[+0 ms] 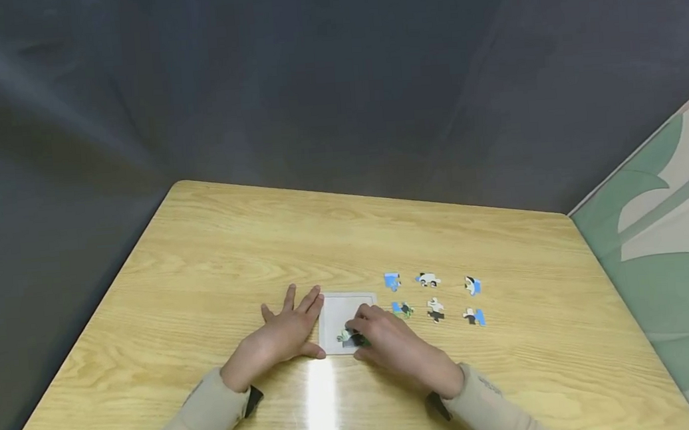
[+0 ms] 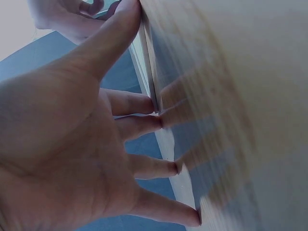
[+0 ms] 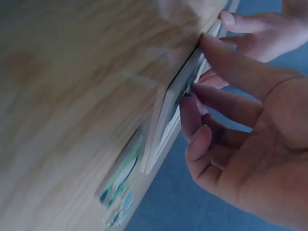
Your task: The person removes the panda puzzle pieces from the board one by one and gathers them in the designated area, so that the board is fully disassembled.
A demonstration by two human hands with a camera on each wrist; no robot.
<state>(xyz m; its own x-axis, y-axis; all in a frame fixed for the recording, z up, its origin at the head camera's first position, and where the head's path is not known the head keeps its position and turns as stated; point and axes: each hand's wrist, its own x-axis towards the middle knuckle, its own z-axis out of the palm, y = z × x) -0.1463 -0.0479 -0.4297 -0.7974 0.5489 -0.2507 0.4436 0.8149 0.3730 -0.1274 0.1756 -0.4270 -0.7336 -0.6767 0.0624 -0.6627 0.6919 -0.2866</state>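
Note:
A small square white puzzle tray point(image 1: 339, 308) lies on the table. Along its left edge my left hand point(image 1: 286, 330) is spread, thumb near the lower left corner and a fingertip at the upper left; the left wrist view shows those fingers point(image 2: 144, 166) straight, tips on the tabletop. My right hand point(image 1: 397, 346) reaches over the tray's lower right with bent fingers on a dark-and-green puzzle piece point(image 1: 358, 340). In the right wrist view the thumb rests at the tray's edge point(image 3: 161, 113), and the fingertips meet at the piece, which they partly hide. A pale green piece point(image 1: 343, 335) shows beside it.
Several loose puzzle pieces lie in two rows right of the tray, among them a blue one point(image 1: 392, 281), a panda-face one point(image 1: 428, 280) and a black-and-white one point(image 1: 435, 310). Dark curtain point(image 1: 336, 95) hangs behind the wooden table point(image 1: 250, 235); patterned cloth point(image 1: 669, 219) is at right.

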